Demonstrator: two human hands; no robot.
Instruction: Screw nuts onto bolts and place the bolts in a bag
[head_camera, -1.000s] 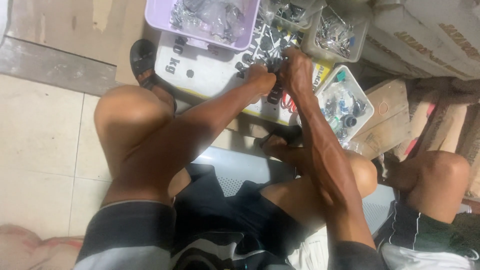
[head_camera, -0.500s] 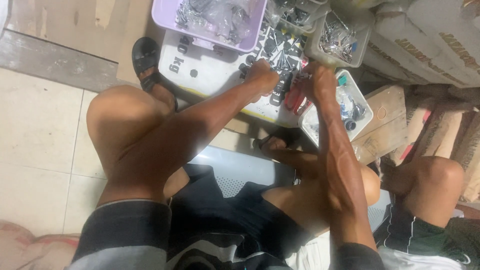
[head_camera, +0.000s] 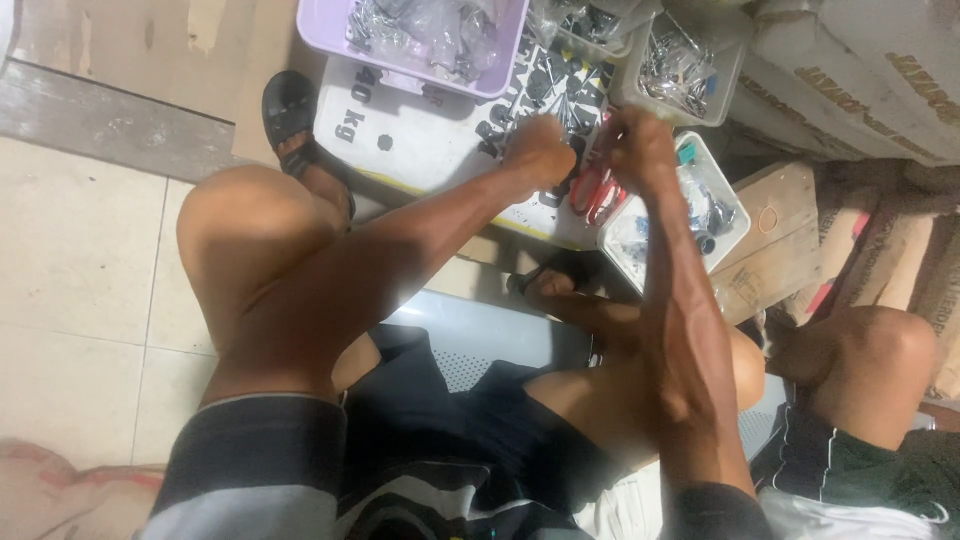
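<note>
Floor (head_camera: 70, 290): pale square tiles with thin grout lines, evenly lit. A grey stone strip (head_camera: 100, 120) crosses the upper left, with flat cardboard (head_camera: 130, 45) beyond it. Stacked cartons (head_camera: 860, 70) occupy the upper right. A grey perforated metal seat (head_camera: 480, 345) sits at centre.

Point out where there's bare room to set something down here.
Bare tile floor left of the raised knee, and white board between the sandal and left hand. Crowded: purple tray, clear bins, around right hand.
</note>
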